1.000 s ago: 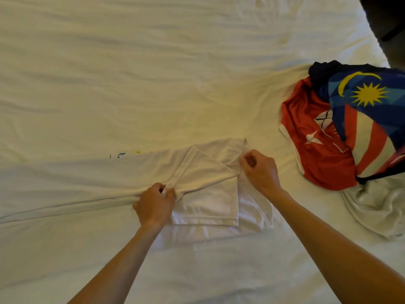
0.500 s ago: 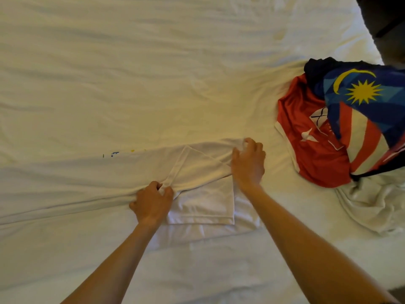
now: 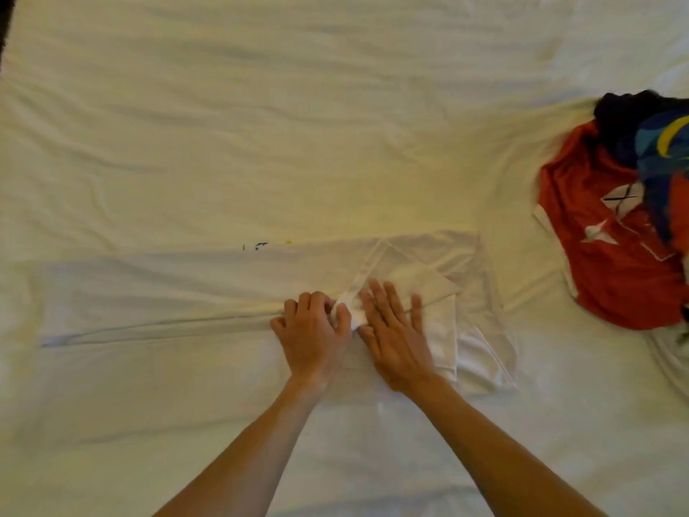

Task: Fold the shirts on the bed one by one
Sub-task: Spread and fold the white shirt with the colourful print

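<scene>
Hands on white-sheeted bed

Left hand fingers curled, pinching, right hand flat with fingers straight, forearms extended forward

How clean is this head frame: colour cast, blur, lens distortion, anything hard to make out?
Head view: warm yellowish cast; soft overall, right hand slightly smeared; wide-angle bowing toward the edges; white shirt barely separates from the white bed sheet; red shirt reads clearly, cut at the right edge.
</scene>
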`<action>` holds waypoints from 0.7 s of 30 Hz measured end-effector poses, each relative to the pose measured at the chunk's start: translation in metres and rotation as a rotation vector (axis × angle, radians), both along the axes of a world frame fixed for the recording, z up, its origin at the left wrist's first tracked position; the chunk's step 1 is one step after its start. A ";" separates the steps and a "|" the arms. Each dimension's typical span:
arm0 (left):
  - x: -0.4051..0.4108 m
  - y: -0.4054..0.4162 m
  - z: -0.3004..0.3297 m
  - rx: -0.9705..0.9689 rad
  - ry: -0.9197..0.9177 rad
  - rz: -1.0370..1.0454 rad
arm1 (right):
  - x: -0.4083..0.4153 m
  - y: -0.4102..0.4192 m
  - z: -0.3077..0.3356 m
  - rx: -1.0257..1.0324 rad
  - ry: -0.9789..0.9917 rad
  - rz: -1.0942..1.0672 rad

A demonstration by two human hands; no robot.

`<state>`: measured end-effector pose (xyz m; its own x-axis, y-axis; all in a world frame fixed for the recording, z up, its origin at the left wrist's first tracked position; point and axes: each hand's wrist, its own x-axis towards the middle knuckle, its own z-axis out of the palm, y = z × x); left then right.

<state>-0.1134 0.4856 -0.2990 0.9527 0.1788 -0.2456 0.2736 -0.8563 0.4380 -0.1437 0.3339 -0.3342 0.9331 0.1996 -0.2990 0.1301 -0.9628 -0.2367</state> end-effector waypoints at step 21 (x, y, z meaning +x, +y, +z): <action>0.034 0.218 -0.015 0.102 -0.117 -0.442 | -0.028 0.143 -0.002 0.081 -0.198 -0.334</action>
